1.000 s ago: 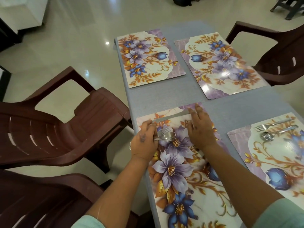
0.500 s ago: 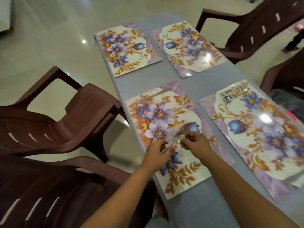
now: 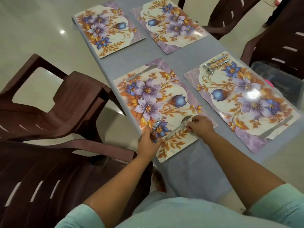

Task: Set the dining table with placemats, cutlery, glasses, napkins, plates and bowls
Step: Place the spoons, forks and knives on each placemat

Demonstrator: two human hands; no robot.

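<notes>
Left hand [image 3: 148,140] grip holds fork [image 3: 156,123]; right hand [image 3: 199,126] grip pinches spoon [image 3: 178,127] over near placemat [image 3: 179,150].

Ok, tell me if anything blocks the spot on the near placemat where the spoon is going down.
Nothing visible does. The spoon, held by the right hand, lies over bare mat; the fork in the left hand is beside it.

Pale mint-green top [image 3: 181,213], short sleeves, bare forearms.
</notes>
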